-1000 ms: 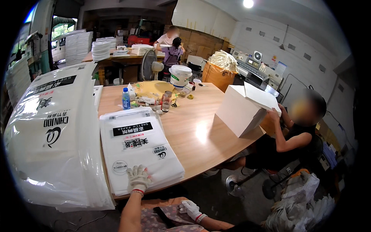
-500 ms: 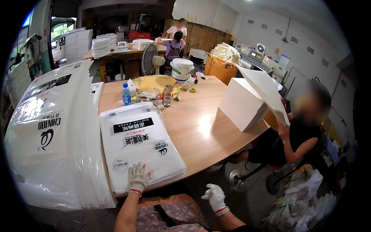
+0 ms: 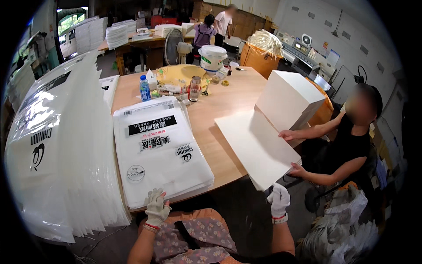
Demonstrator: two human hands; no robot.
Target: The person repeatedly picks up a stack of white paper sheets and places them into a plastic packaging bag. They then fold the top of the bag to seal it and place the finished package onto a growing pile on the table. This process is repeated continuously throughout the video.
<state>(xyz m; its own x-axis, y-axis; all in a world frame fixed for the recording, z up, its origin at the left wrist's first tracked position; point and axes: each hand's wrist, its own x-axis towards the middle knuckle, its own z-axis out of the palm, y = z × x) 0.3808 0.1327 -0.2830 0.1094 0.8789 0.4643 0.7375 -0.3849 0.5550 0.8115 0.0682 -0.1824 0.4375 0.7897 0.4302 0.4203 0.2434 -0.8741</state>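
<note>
My left hand (image 3: 157,208), in a white glove with some bare fingertips, lies with fingers apart at the near edge of a stack of printed clear plastic bags (image 3: 160,176). In another white glove, my right hand (image 3: 279,202) is raised at the near corner of a thin stack of large white paper sheets (image 3: 255,147). Its fingers are curled; whether they pinch that corner, I cannot make out. A co-worker's two hands (image 3: 292,152) hold the sheets along their right side, tilted over the table's edge.
A tall block of white paper (image 3: 290,97) stands at the table's right. Larger plastic bags (image 3: 66,154) are piled left. Farther back on the table (image 3: 215,132) are a blue bottle (image 3: 144,89), a glass (image 3: 194,89), scissors (image 3: 205,93) and a white bucket (image 3: 213,58). Bundled scraps (image 3: 340,224) lie lower right.
The co-worker has brought the sheets down from the paper block toward me. My right hand has moved right and up to their corner. My left hand has slid slightly nearer the stack's edge.
</note>
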